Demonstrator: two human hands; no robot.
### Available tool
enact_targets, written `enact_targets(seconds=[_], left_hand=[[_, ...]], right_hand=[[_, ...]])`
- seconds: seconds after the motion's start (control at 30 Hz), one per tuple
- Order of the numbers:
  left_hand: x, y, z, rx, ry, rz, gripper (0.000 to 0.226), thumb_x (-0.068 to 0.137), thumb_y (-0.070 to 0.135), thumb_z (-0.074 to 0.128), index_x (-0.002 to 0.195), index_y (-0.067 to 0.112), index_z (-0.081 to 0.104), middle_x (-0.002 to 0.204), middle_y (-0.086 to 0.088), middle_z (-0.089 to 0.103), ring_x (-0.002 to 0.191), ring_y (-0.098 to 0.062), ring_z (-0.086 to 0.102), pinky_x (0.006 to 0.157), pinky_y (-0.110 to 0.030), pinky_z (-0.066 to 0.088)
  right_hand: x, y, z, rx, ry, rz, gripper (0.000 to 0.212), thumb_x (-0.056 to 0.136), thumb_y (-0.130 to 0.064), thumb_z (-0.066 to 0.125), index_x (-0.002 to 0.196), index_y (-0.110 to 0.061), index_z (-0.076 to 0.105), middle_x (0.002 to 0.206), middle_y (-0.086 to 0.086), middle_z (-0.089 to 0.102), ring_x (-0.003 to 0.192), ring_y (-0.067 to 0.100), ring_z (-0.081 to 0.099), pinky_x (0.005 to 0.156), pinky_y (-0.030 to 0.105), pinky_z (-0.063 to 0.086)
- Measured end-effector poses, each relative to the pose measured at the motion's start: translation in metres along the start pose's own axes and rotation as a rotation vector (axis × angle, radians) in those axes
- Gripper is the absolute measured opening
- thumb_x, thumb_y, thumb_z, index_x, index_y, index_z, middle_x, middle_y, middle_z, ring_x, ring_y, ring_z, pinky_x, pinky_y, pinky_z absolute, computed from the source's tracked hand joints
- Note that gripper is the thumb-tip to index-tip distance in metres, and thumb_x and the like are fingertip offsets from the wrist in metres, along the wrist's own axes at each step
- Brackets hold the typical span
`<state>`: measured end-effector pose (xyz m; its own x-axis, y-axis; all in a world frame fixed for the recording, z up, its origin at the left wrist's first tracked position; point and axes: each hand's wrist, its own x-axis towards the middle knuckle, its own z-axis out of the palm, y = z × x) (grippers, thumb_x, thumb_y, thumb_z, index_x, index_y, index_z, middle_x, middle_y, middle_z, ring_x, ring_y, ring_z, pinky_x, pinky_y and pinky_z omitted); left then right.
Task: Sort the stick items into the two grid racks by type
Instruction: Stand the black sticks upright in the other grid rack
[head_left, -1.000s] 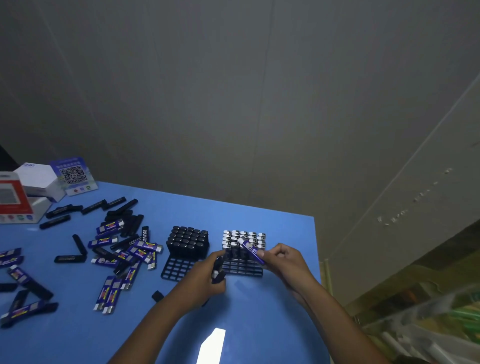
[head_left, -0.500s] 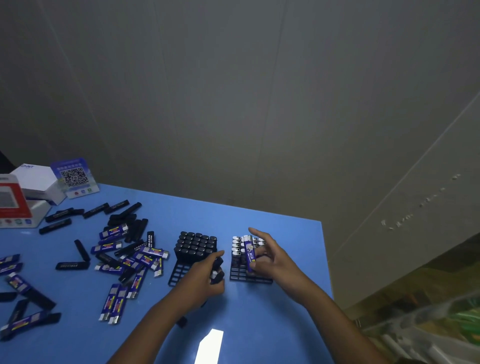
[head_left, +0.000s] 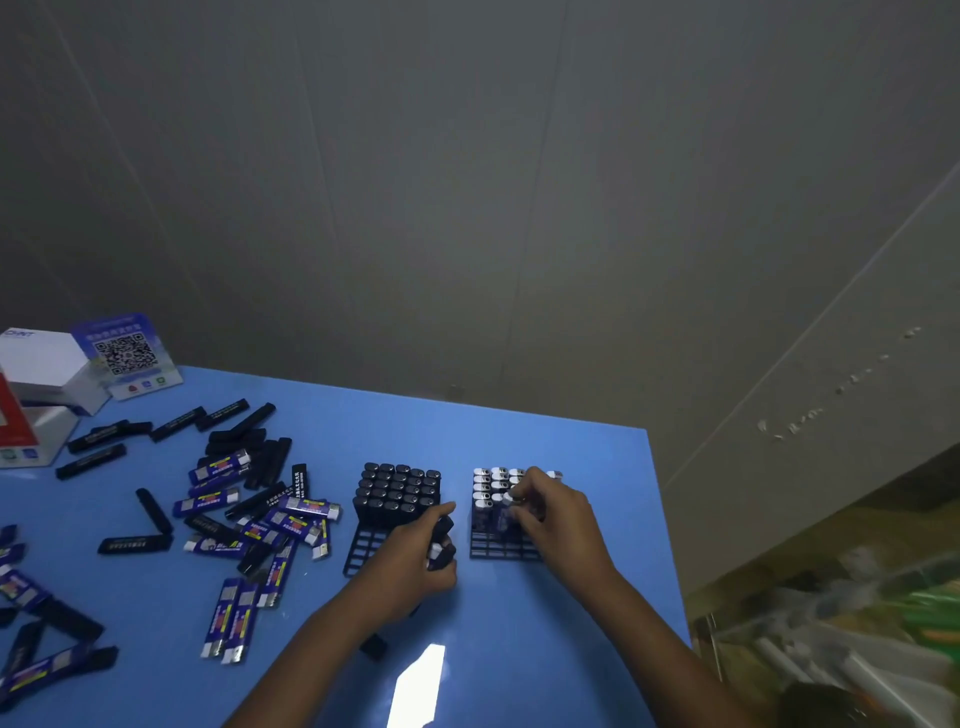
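Blue stick (head_left: 503, 514) stands upright, cap up, in right rack (head_left: 498, 548).

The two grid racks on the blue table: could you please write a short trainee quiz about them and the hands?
1. True or false: the left rack holds black sticks.
2. Which hand is setting a white-capped blue stick into the right rack? A) left hand B) right hand
3. Fill in: the left hand holds several ____ sticks.

Key:
1. True; the black tops fill its far rows, and the near cells are empty.
2. B; the right hand pinches the stick at the rack's filled rows.
3. Black; the held black sticks stay in its grip between the racks.
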<state>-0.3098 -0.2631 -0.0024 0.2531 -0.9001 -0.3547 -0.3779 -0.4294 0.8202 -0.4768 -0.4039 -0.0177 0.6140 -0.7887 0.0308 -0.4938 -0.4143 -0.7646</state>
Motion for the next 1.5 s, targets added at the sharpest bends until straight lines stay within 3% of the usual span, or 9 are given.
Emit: enact_targets(seconds=[0.2,0.57,0.77,0.93,1.1,1.2,1.27,1.37,1.5], left_hand=[[0.006,-0.008,0.000,0.016,-0.004,0.017,0.069,0.086,0.006,0.066,0.147,0.018,0.036,0.103,0.022,0.052,0.089,0.008,0.055,0.078,0.002,0.037],[0.007,-0.019,-0.002,0.003,0.000,0.011,0.070,0.087,0.010,0.067,0.147,0.022,0.035,0.111,0.012,0.057,0.094,0.002,0.059,0.079,-0.001,0.040],[0.006,-0.017,-0.001,-0.003,0.013,0.024,0.068,0.088,0.010,0.066,0.147,0.022,0.035,0.106,0.015,0.057,0.090,0.003,0.058,0.079,-0.002,0.041],[0.006,-0.014,0.003,-0.031,0.006,0.018,0.068,0.087,0.008,0.066,0.147,0.022,0.036,0.105,0.012,0.060,0.091,0.000,0.059,0.081,-0.003,0.042],[0.008,-0.011,0.011,-0.042,-0.008,0.026,0.070,0.085,0.005,0.067,0.147,0.018,0.037,0.103,0.003,0.064,0.087,-0.002,0.060,0.086,-0.010,0.044],[0.007,-0.003,0.017,-0.039,0.006,0.056,0.065,0.085,0.005,0.066,0.143,0.021,0.040,0.107,-0.001,0.065,0.092,-0.009,0.062,0.085,-0.008,0.045],[0.007,0.004,0.020,-0.019,0.007,0.085,0.064,0.085,0.007,0.066,0.140,0.028,0.040,0.104,0.001,0.066,0.093,-0.011,0.064,0.082,-0.011,0.047],[0.009,0.008,0.027,0.023,0.002,0.102,0.064,0.085,0.011,0.066,0.140,0.029,0.041,0.097,0.002,0.067,0.084,-0.007,0.064,0.079,-0.017,0.050],[0.009,0.019,0.042,0.016,-0.003,0.146,0.060,0.085,0.011,0.065,0.136,0.034,0.044,0.093,0.005,0.067,0.079,-0.003,0.062,0.076,-0.021,0.051]], right_hand=[[-0.001,0.006,0.011,-0.187,0.022,-0.079,0.023,0.083,-0.008,0.069,0.085,-0.024,0.053,0.086,-0.014,0.057,0.076,0.011,0.056,0.069,0.035,0.051],[0.001,0.010,0.020,-0.317,0.014,-0.109,0.027,0.086,-0.012,0.066,0.083,-0.030,0.046,0.090,-0.012,0.056,0.074,0.013,0.052,0.061,0.034,0.047],[0.000,0.009,0.019,-0.416,-0.018,-0.154,0.007,0.091,-0.014,0.060,0.090,-0.019,0.055,0.099,-0.009,0.054,0.078,0.016,0.053,0.056,0.030,0.039],[0.003,0.009,0.017,-0.457,-0.039,-0.153,0.008,0.093,-0.016,0.054,0.086,-0.017,0.049,0.098,-0.006,0.048,0.078,0.019,0.050,0.059,0.035,0.046],[0.004,0.012,0.008,-0.481,-0.115,-0.167,0.011,0.093,-0.018,0.054,0.100,-0.019,0.062,0.109,-0.004,0.052,0.092,0.020,0.055,0.066,0.036,0.049],[0.001,0.011,-0.002,-0.400,-0.168,-0.150,0.025,0.092,-0.019,0.061,0.116,-0.023,0.065,0.115,-0.007,0.054,0.101,0.014,0.054,0.077,0.033,0.050],[-0.003,0.009,-0.007,-0.244,-0.174,-0.114,0.028,0.089,-0.016,0.068,0.116,-0.023,0.066,0.109,-0.009,0.058,0.096,0.009,0.057,0.083,0.029,0.050],[-0.012,0.001,-0.012,0.108,-0.153,0.026,0.018,0.088,-0.006,0.070,0.103,-0.015,0.070,0.084,-0.011,0.065,0.073,0.001,0.059,0.074,0.021,0.051],[-0.022,-0.007,-0.019,0.360,-0.190,0.123,0.012,0.088,-0.007,0.073,0.100,-0.011,0.074,0.083,0.001,0.071,0.068,0.000,0.059,0.070,0.015,0.051]])
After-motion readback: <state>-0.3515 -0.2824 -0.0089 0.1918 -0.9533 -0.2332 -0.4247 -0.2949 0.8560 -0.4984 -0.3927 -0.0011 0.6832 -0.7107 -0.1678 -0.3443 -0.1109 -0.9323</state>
